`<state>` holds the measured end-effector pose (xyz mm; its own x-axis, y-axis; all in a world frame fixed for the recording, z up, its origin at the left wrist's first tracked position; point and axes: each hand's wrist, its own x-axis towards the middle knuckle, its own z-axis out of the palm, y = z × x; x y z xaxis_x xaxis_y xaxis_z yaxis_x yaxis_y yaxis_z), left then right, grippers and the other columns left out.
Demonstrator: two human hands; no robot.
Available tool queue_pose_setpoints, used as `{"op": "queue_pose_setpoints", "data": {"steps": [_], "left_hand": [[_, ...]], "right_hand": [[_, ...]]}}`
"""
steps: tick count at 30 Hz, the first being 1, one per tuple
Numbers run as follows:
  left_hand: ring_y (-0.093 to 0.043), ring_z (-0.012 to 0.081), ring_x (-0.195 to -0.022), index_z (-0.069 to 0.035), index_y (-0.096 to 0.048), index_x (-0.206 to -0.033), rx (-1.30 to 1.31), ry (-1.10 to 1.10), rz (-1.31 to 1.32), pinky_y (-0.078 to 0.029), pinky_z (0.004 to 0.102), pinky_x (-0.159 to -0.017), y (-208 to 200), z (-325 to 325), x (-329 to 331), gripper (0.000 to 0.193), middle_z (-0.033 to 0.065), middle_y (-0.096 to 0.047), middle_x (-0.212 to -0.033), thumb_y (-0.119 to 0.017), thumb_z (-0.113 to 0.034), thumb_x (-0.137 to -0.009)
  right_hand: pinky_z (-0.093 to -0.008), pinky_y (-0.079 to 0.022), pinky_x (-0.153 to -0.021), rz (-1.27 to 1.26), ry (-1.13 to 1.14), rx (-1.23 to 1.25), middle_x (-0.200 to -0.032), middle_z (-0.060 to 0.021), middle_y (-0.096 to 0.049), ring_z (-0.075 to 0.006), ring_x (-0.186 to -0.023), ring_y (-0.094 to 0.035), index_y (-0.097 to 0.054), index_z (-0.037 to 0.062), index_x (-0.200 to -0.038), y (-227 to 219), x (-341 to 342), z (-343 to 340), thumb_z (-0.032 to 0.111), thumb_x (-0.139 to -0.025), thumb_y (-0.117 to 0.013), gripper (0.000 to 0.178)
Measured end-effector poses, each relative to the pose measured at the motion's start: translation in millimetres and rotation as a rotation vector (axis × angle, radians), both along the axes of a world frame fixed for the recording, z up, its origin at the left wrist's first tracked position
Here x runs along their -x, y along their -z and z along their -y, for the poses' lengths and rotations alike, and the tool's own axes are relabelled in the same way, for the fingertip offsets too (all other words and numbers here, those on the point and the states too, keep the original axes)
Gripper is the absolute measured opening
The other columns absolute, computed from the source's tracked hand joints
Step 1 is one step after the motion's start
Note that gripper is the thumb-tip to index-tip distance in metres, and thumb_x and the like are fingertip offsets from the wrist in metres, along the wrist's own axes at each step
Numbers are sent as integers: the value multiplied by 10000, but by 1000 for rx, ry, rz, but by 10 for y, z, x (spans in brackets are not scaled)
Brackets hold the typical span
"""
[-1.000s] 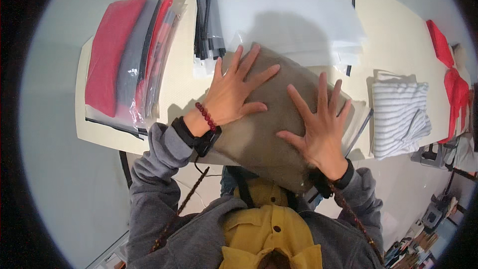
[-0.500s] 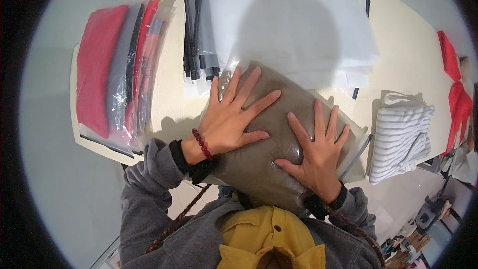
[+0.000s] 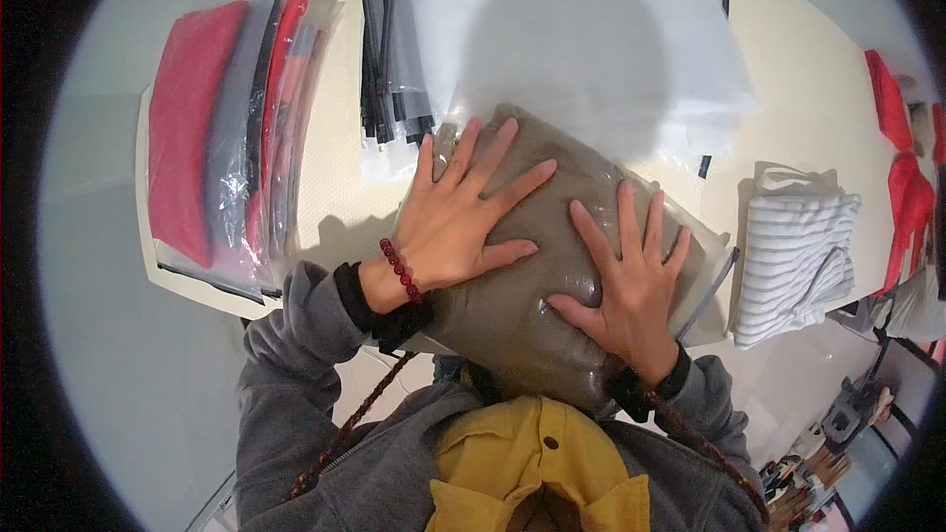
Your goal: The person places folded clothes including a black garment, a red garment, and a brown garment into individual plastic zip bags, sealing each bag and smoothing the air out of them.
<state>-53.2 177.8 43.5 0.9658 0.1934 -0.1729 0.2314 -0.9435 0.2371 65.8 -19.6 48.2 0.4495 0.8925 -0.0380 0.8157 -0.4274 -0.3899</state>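
Observation:
A clear plastic zip bag with a folded grey-brown garment (image 3: 532, 300) inside lies tilted at the table's front edge, its near corner reaching toward my body. My left hand (image 3: 453, 207) rests palm down on the bag's left part, fingers spread. On its right part, my right hand (image 3: 631, 291) is pressed flat too, the fingers apart. A slider strip (image 3: 706, 298) runs along the bag's right end, beside my right hand. The bag's far corner overlaps the near edge of a stack of empty frosted zip bags (image 3: 581, 49).
Bagged folded garments (image 3: 197, 138), red, grey and black, stand in a row at the left of the cream table (image 3: 345, 197). A striped folded garment (image 3: 796, 261) lies at the right. Red cloth (image 3: 909, 207) hangs past the right edge, above cluttered items (image 3: 823, 443).
Both hands stay spread on the bag, with hardly any shift. The whole view has moved slightly, so the table things appear a little higher.

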Motion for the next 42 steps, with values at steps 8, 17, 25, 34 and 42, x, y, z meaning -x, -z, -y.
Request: {"op": "queue_pose_setpoints", "data": {"steps": [8,17,25,34,42], "left_hand": [[-184,374,-1402,-339,-319,-1450,-127,3,72,-173,631,-1056,21,45,4,763,103,-192,-1544,-623,-525,-776],[-137,372,-1414,-334,-296,-1463,-219,-3,92,-157,656,-1053,73,99,47,705,93,-159,-1552,-565,-506,-835],[-124,379,-1417,-334,-263,-1471,-267,18,105,-175,677,-1040,121,96,57,665,89,-116,-1561,-518,-499,-879],[-196,364,-1406,-336,-228,-1478,-317,55,-4,-210,656,-1048,-464,232,81,724,96,-107,-1563,-525,-548,-853],[-155,480,-1373,-383,-244,-1460,-421,140,113,-205,755,-966,-110,406,-390,724,69,-87,-1565,-509,-618,-828]], "right_hand": [[-730,-129,-992,44,9,69,-1498,-215,-253,-491,-1372,-171,-398,308,-1417,-29,32,9,622,-706,-644,815],[-713,-163,-994,177,24,-127,-1448,-215,-326,-501,-1324,-250,-412,306,-1405,100,65,94,644,-756,-584,751],[-710,-154,-1001,213,57,-272,-1440,-212,-336,-506,-1307,-272,-421,319,-1393,240,89,125,644,-779,-559,708],[-724,-94,-1014,-160,91,-313,-1476,-224,-278,-520,-1342,-206,-352,244,-1437,26,-3,393,662,-849,-450,728],[-742,-197,-953,244,239,-137,-1524,-200,-151,-529,-1356,-120,-353,287,-1438,229,-48,628,684,-812,-494,754]]}}
